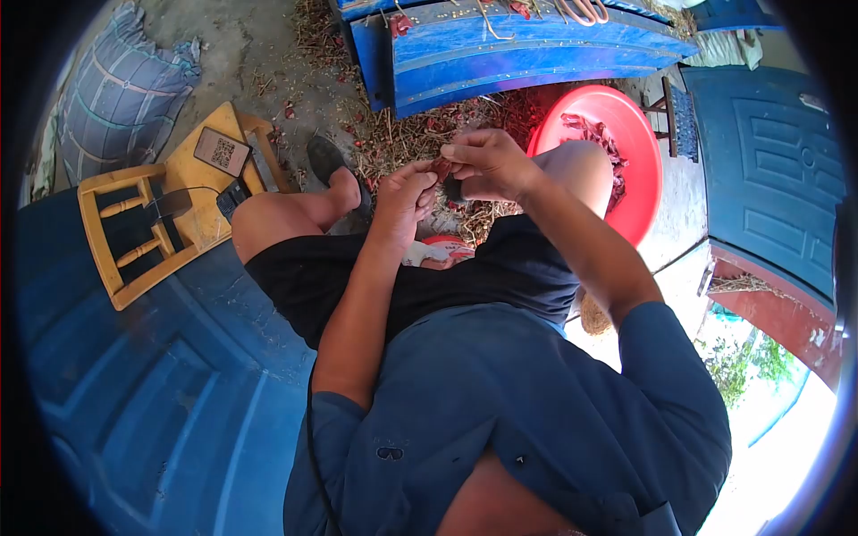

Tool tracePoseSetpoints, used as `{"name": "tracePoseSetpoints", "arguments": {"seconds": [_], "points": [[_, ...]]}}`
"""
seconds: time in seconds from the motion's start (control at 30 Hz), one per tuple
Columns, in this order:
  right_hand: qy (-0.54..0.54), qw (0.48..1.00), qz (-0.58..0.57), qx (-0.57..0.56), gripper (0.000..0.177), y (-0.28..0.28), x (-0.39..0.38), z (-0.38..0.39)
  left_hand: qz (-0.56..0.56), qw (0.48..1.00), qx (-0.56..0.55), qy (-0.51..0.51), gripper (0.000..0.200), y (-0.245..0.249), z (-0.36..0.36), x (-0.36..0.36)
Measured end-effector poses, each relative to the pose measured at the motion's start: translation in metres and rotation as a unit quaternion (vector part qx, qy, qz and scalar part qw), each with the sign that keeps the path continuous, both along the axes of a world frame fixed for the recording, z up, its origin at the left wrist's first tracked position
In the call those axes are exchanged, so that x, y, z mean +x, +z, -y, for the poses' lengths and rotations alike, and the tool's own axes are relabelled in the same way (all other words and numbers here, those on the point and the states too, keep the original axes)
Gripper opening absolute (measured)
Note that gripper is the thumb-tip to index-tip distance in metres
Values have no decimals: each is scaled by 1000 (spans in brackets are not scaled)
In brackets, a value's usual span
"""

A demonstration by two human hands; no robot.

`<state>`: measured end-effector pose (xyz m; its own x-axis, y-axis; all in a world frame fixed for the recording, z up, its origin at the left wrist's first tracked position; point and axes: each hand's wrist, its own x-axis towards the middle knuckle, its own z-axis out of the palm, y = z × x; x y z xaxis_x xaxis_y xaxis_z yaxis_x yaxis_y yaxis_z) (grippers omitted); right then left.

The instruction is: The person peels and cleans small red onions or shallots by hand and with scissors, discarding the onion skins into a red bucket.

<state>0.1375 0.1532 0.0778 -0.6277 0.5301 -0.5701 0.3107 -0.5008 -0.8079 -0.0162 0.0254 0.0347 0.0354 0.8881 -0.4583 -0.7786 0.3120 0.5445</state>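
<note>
Between my fingertips is a small dark red dried pod (441,168), which looks like a chili. My left hand (407,201) pinches its lower left side, with thumb and fingers pressed together. On the right, my right hand (490,164) grips the pod's upper end between thumb and forefinger. Both hands are close together above the gap between my knees. A red basin (645,170) holding dark red pods (597,134) stands beyond my right knee. Under my hands, dry stems and bits (393,134) cover the floor.
A wooden chair (125,290) lies at the left, with a phone (222,152) on it. Behind it is a checked sack (125,98). A blue metal structure (536,45) stands ahead. One blue door (769,179) is at the right. A red and white container (447,246) sits between my legs.
</note>
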Motion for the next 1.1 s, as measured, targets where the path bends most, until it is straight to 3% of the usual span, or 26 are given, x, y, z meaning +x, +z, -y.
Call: {"name": "tracePoseSetpoints", "arguments": {"seconds": [0.03, 0.07, 0.1, 0.17, 0.33, 0.4, 0.43, 0.47, 0.5, 0.57, 0.6, 0.67, 0.73, 0.77, 0.9, 0.97, 1.03, 1.1], "points": [[-114, 989, -2, -99, 19, -5, -1, 10, -2, 1000, 3, 4, 18, -2, 0, -1], [-152, 973, -57, -163, 15, -10, 1, 19, 5, 1000, -8, 5, 17, -4, 1, 0], [-154, 973, -58, -162, 15, -19, 1, 27, 14, 1000, -20, 4, 16, -5, 2, 1], [-297, 909, -149, -252, 14, -37, -2, 45, 6, 1000, -20, 1, 15, 1, 4, 2], [-372, 840, -268, -291, 11, -42, 5, 19, -6, 999, -39, 13, 13, -3, 16, -3], [-267, 953, -81, -119, 25, -40, 15, 9, -8, 999, -39, 8, 14, 1, 24, -6], [-207, 978, 18, -27, 35, -40, 22, 4, -10, 999, -38, 5, 14, 2, 23, -6], [-127, 991, 34, 20, 49, -40, 29, 2, -6, 999, -37, 13, 14, 1, 23, -5], [-130, 991, 33, 20, 49, -50, 38, 1, -2, 999, -35, 21, 14, -1, 22, -3], [-98, 941, 92, 310, 48, -76, 50, 6, -4, 999, -47, 14, 15, -5, 21, 0], [-104, 940, 89, 311, 48, -61, 45, 10, -5, 998, -56, 8, 15, -8, 18, 1], [-46, 984, -3, 175, 45, -6, 29, 38, -11, 998, -54, -2, 15, -9, 18, 4], [27, 935, 7, 353, 42, 4, 21, 55, -20, 998, -61, -15, 16, -14, 18, 7], [68, 876, 2, 478, 32, -7, 20, 55, -19, 998, -61, -24, 15, -9, 18, 8], [9, 906, -5, 423, 19, -3, 28, 57, -51, 995, -76, -42, 12, 4, 18, 17], [-84, 919, -13, 385, 14, 9, 47, 44, -50, 995, -69, -55, 12, 7, 22, 22], [-235, 933, -34, 272, 10, 37, 89, 20, -30, 996, -48, -66, 14, -7, 28, 20], [-311, 841, 109, 428, 13, 57, 156, -11, -33, 995, -83, -49, 13, -10, 30, 20]]}}
